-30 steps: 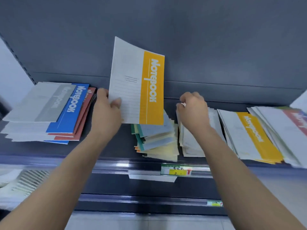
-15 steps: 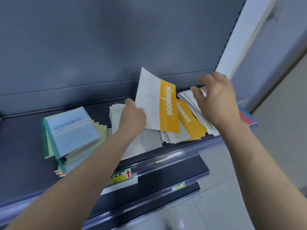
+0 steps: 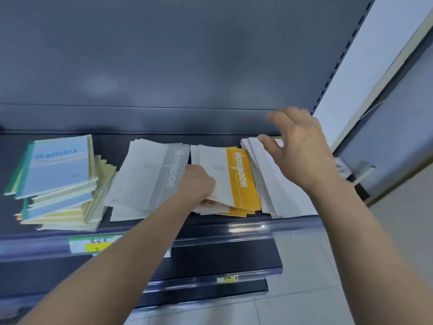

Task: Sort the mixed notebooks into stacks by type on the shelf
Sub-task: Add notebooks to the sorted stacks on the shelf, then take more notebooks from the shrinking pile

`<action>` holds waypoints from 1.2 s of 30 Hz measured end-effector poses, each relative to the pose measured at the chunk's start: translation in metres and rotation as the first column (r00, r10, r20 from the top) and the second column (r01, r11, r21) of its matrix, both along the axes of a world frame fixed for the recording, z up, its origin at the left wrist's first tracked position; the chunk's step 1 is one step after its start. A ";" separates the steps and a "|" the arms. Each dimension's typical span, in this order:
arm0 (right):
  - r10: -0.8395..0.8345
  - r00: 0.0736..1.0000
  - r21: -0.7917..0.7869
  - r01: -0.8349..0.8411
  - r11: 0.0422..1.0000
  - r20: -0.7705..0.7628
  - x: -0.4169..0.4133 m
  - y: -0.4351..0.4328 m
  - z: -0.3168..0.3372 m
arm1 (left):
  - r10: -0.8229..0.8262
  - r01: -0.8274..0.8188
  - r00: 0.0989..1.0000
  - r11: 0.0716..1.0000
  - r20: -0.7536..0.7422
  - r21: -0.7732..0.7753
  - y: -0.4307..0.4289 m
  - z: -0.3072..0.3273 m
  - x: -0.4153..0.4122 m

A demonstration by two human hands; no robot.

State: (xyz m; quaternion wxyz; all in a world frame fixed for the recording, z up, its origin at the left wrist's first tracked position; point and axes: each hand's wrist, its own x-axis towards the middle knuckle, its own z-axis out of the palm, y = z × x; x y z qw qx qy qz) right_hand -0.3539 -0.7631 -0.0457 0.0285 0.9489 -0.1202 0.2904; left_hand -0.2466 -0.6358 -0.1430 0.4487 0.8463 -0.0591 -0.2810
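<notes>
**Listener:** What is being held?

**Operator:** On my feed, the left hand is curled round the near left edge of a yellow-banded notebook. Fingers show beneath that edge. The notebook lies on top of the yellow pile.

**Listener:** And the other hand?

**Operator:** The right hand is spread and holds nothing. It is above a white stack at the shelf's right end. I cannot tell whether it touches.

**Listener:** What else is on the shelf?

**Operator:** I count 4 piles on 1 dark shelf. Just left of the yellow pile is a grey-banded stack. Farthest left is a ragged blue and cream stack, its top cover reading "Gambit". A green and yellow price label sits on the front rail.
</notes>
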 end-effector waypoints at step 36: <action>0.541 0.841 0.015 -0.541 0.841 -0.006 0.161 0.469 0.055 | -0.343 -0.598 0.183 0.705 0.921 0.381 0.517 0.119 0.059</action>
